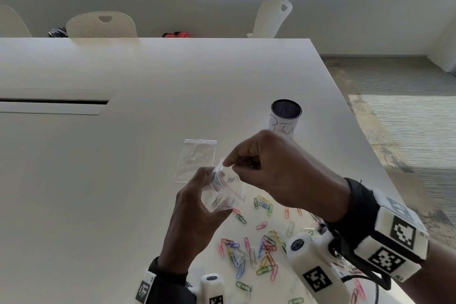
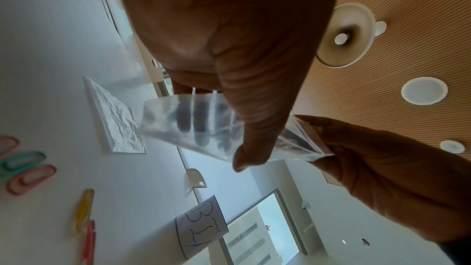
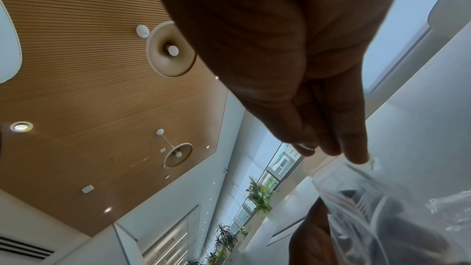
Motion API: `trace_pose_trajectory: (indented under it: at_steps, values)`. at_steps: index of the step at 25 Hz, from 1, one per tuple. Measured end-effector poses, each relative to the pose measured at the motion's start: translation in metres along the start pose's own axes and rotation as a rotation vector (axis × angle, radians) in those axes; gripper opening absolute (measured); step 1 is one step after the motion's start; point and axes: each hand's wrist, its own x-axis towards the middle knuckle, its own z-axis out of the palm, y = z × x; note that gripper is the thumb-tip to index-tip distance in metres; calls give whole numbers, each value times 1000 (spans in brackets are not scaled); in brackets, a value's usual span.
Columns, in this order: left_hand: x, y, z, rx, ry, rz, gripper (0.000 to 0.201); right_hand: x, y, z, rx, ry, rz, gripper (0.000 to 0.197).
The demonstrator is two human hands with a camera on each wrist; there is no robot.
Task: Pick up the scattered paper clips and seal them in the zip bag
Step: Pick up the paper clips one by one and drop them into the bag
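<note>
A small clear zip bag (image 1: pixel 222 192) with a red line at its mouth is held above the white table (image 1: pixel 123 155). My left hand (image 1: pixel 197 215) grips the bag's body from below; its thumb (image 2: pixel 254 128) lies across the bag (image 2: pixel 183 124), with fingers behind. My right hand (image 1: pixel 278 170) pinches the bag's upper lip, also seen in the right wrist view, where its fingertips (image 3: pixel 356 154) meet the bag (image 3: pixel 382 209). Several coloured paper clips (image 1: pixel 254 249) lie scattered on the table under and behind my hands. Some clips (image 2: pixel 28 168) show near my left wrist.
A second clear zip bag (image 1: pixel 196 159) lies flat just beyond the held one. A black mesh cup (image 1: pixel 285 116) with a handwritten paper label stands to the right, near the table's right edge. White chairs (image 1: pixel 101 24) stand at the far side.
</note>
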Motion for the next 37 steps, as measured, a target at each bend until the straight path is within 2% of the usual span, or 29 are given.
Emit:
trace_pose_trajectory:
  at_steps: [4,7,8,10,13,19,23,31,33,34,37]
  values:
    - [-2,0,-5,-34,18,-27,40,0,2,-5,63,147,-9,14]
    - [-7,-7,-21,-33,80,-52,40,5,23,6,84,234,4,11]
    - [-9,-10,-28,-38,104,-66,40,7,34,15,50,200,18,10]
    - [-17,-14,-42,-44,157,-98,41,11,54,43,-8,19,35,13]
    - [-30,-16,-55,-21,210,-113,42,13,73,92,-136,-249,-48,27]
    - [-51,-17,-61,-2,210,-120,44,28,72,151,-256,-406,-272,17]
    - [-58,-16,-62,-17,205,-126,45,30,84,140,-277,-393,-316,5]
    - [-59,-15,-61,-49,202,-127,44,2,129,86,-384,-329,-232,10]
    - [-57,-13,-59,-49,189,-116,44,-2,133,78,-422,-287,-231,19]
    - [-56,-12,-57,-50,177,-106,44,-4,134,76,-450,-316,-228,29]
    - [-53,-7,-52,-48,135,-85,43,-13,138,75,-567,-555,-204,57]
